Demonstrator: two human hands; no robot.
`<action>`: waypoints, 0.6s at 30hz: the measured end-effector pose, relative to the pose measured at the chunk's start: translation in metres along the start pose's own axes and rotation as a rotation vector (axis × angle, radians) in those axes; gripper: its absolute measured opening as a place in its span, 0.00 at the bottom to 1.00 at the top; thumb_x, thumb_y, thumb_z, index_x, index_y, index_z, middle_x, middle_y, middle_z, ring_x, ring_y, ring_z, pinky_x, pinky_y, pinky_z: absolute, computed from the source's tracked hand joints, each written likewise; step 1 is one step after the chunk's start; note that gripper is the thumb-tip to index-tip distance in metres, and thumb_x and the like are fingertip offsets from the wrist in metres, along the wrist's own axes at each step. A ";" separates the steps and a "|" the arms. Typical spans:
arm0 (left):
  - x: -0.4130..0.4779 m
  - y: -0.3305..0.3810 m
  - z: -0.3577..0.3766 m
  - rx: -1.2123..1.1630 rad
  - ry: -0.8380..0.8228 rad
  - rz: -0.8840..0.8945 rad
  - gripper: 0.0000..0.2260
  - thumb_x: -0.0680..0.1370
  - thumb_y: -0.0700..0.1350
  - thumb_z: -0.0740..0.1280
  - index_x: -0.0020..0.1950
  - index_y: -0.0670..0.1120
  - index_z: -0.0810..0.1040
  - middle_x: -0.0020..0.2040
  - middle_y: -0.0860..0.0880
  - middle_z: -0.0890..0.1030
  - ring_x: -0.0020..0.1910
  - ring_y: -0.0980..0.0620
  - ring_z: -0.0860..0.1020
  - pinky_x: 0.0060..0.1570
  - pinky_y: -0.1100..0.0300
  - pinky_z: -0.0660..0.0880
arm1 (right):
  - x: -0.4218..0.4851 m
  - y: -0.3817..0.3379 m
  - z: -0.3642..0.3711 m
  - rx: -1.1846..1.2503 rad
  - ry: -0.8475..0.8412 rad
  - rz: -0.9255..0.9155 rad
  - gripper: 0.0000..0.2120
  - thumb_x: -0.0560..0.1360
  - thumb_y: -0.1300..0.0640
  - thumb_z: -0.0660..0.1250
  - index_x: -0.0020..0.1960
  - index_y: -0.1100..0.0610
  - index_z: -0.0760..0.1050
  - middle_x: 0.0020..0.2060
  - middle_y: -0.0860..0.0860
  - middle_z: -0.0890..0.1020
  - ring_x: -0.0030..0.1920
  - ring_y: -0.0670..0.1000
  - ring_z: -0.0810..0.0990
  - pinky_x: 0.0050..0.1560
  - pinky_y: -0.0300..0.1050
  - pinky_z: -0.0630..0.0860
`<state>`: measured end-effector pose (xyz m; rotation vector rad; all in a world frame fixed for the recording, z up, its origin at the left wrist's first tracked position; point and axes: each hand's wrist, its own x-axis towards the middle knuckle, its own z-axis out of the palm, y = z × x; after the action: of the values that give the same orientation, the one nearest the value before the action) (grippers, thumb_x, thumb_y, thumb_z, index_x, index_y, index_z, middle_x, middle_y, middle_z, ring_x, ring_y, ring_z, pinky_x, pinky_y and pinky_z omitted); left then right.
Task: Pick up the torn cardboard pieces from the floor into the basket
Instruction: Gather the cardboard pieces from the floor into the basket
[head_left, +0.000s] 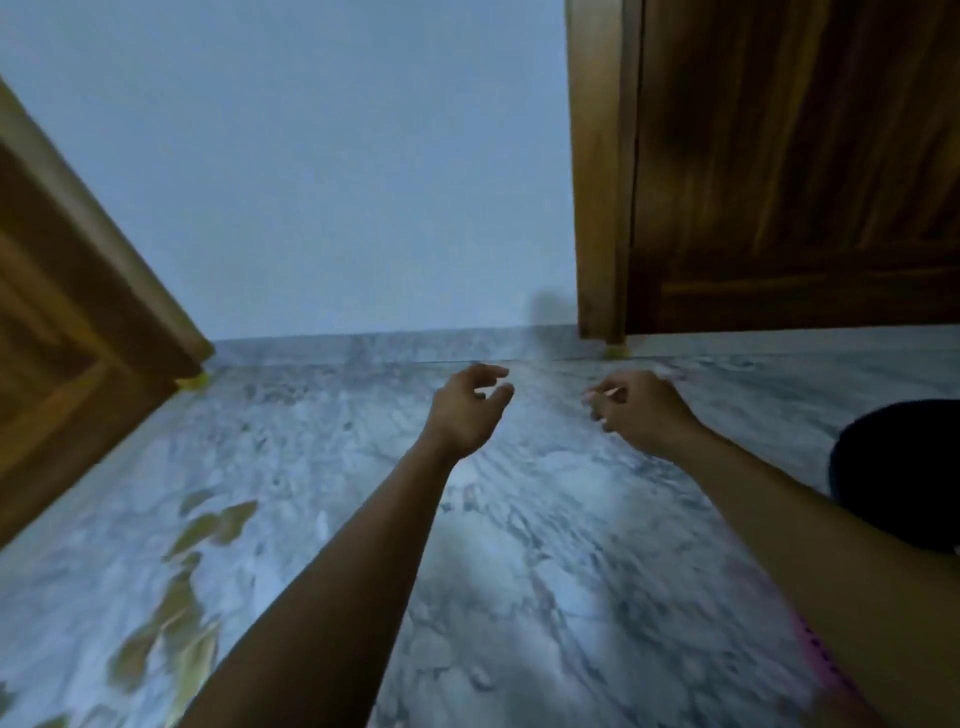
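Note:
Several torn brown cardboard pieces (218, 525) lie blurred on the grey marble floor at the lower left, with more of them (171, 644) nearer to me. My left hand (467, 410) is stretched out over the middle of the floor, fingers loosely curled and apart, holding nothing. My right hand (639, 408) hovers beside it to the right, fingers also curled and apart, empty. Both hands are well away from the cardboard. A pink edge (815, 649) shows under my right forearm; I cannot tell whether it is the basket.
A wooden door (779, 171) stands at the upper right and wooden furniture (67, 291) at the left. A pale wall (332, 182) runs between them. A dark rounded object (904, 467) sits at the right edge. The whole view is motion-blurred.

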<state>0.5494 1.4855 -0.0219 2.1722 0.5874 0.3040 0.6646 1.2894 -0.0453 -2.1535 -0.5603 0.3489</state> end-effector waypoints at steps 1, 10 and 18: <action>-0.006 -0.019 -0.031 0.001 0.028 -0.033 0.13 0.78 0.50 0.69 0.62 0.52 0.80 0.61 0.50 0.81 0.59 0.52 0.80 0.57 0.60 0.74 | 0.002 -0.023 0.024 -0.005 -0.058 -0.023 0.08 0.79 0.49 0.69 0.49 0.54 0.81 0.41 0.52 0.85 0.43 0.54 0.85 0.46 0.53 0.81; -0.061 -0.197 -0.234 0.062 0.177 -0.215 0.18 0.78 0.55 0.68 0.66 0.52 0.77 0.67 0.47 0.76 0.64 0.48 0.76 0.65 0.48 0.73 | 0.000 -0.168 0.232 -0.111 -0.426 -0.196 0.11 0.78 0.48 0.70 0.58 0.50 0.80 0.42 0.47 0.86 0.41 0.48 0.86 0.49 0.47 0.82; -0.116 -0.316 -0.385 0.069 0.256 -0.365 0.20 0.78 0.55 0.68 0.69 0.51 0.74 0.70 0.45 0.72 0.67 0.46 0.73 0.56 0.58 0.72 | -0.012 -0.291 0.399 -0.216 -0.596 -0.271 0.15 0.77 0.43 0.69 0.62 0.46 0.76 0.51 0.50 0.85 0.46 0.48 0.84 0.48 0.43 0.79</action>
<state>0.1964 1.8553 -0.0365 2.0536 1.1356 0.3690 0.4030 1.7088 -0.0459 -2.1255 -1.2588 0.8179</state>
